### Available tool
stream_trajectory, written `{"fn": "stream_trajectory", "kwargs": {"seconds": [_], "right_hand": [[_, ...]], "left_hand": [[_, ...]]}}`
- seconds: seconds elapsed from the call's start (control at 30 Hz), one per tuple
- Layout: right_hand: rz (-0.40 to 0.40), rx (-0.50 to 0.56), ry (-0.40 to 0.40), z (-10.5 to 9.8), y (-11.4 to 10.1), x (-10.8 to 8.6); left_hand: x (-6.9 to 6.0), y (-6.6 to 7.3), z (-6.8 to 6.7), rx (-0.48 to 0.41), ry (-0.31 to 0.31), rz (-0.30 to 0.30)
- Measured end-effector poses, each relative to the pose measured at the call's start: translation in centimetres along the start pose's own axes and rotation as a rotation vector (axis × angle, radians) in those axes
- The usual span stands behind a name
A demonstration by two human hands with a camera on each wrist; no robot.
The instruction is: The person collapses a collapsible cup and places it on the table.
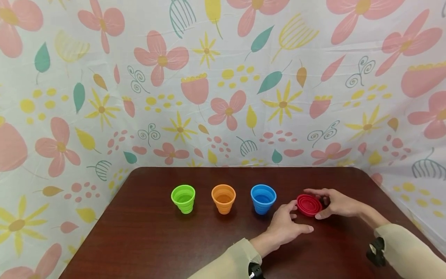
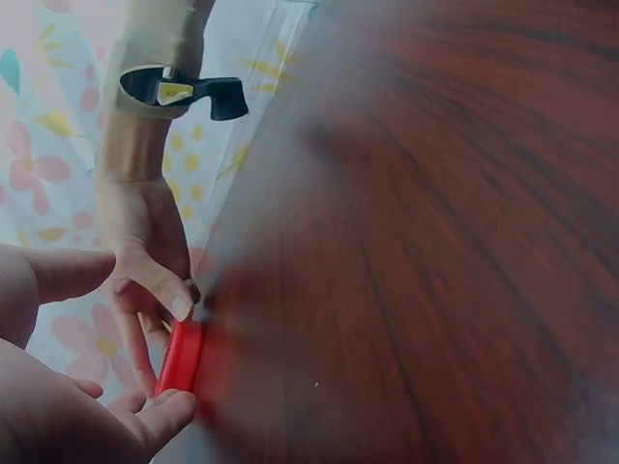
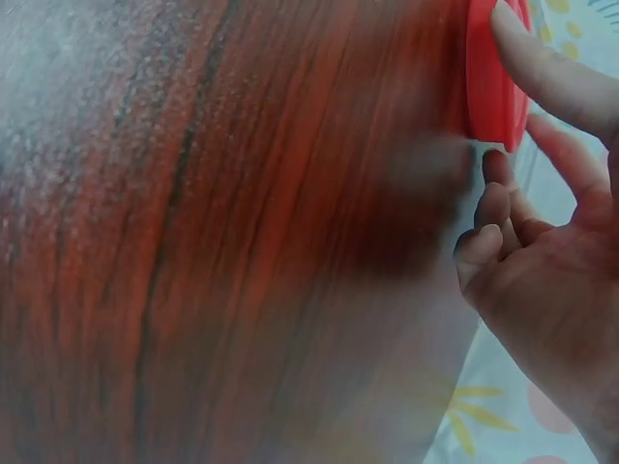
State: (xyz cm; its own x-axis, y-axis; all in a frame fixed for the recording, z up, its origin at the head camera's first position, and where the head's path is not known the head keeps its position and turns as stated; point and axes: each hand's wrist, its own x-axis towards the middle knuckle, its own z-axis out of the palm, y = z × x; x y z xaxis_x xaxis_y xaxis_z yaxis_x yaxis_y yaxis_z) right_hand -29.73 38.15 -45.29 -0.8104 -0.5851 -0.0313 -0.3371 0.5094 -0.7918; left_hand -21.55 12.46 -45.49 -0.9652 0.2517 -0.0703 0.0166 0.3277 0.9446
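Note:
A red collapsible cup [image 1: 309, 205], folded flat into a shallow ringed disc, is at the right side of the table. My right hand [image 1: 338, 203] pinches it between the thumb at its near edge and the index finger at its far edge. The remaining fingers are curled beside it, as the right wrist view shows below the red cup [image 3: 488, 82]. My left hand [image 1: 283, 226] reaches in from the other side. Its fingertips touch the cup's left edge, while its thumb stretches out apart from the cup. Whether the cup rests on the table I cannot tell.
Three expanded collapsible cups stand upright in a row: green [image 1: 183, 198], orange [image 1: 223, 199] and blue [image 1: 263, 199]. The blue one is close to my left hand. All are on a dark wooden table [image 1: 156, 240], with a flower-printed cloth [image 1: 209, 97] hanging behind.

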Motion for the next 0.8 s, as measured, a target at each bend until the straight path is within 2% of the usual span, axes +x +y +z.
{"fn": "stream_trajectory", "kwargs": {"seconds": [0.17,0.33,0.47,0.6,0.8], "right_hand": [[0.003,-0.082,0.095,0.1,-0.9,-0.1],[-0.011,-0.224,0.275,1.2,-2.5,-0.2],[-0.038,-0.288,0.392,2.5,-4.0,-0.2],[-0.055,-0.277,0.466,3.7,-5.5,-0.2],[-0.092,-0.206,0.470,5.2,-7.3,-0.5]], "left_hand": [[-0.5,0.2,-0.2,-0.010,-0.020,0.007],[-1.3,0.4,-0.4,-0.023,-0.053,0.039],[-1.7,0.5,-0.6,-0.036,-0.075,0.062],[-2.2,0.4,-1.3,-0.044,-0.097,0.087],[-2.9,0.0,-3.1,-0.020,-0.139,0.153]]}}
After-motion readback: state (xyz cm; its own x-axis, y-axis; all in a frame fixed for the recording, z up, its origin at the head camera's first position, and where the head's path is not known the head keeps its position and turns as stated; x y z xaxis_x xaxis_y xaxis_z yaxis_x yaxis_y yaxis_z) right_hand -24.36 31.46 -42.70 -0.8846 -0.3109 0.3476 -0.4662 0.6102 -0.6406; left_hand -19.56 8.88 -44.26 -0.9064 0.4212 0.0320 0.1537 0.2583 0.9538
